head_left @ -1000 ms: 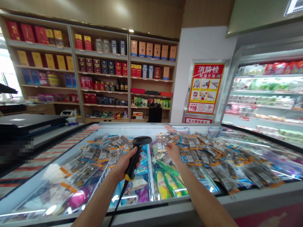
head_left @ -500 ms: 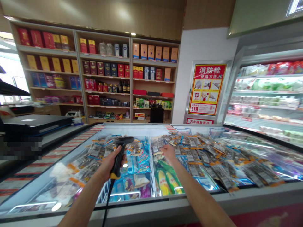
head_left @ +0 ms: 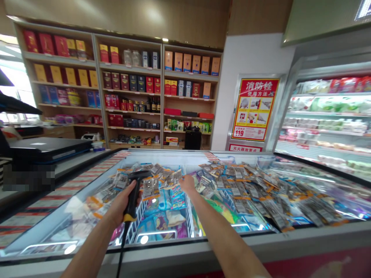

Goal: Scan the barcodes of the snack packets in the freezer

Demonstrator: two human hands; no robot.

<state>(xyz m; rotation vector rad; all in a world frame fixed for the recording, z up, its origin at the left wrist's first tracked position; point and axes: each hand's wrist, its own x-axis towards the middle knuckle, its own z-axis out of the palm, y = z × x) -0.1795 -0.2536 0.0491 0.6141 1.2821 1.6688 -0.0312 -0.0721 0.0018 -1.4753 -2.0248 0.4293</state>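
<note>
My left hand (head_left: 129,200) is wrapped round the handle of a black-and-yellow barcode scanner (head_left: 132,204), its head up over the freezer and its cable hanging down. My right hand (head_left: 188,183) is closed at the edge of a small clear packet (head_left: 175,177), above the divider between two freezer baskets. Similar packets with orange edges and white labels lie in a spread (head_left: 150,185) on the glass beyond the scanner. A larger heap of them (head_left: 255,187) covers the glass on the right.
Under the chest freezer's glass are blue bags (head_left: 158,206) in wire baskets and green-and-yellow bags (head_left: 222,210). A counter with a black flat device (head_left: 52,148) stands left. Shelves of boxed goods (head_left: 131,83) line the back, and a lit fridge (head_left: 327,116) stands right.
My right hand has moved left with a packet, from over the green-and-yellow bags to the divider. My left hand and the scanner have shifted slightly left and down.
</note>
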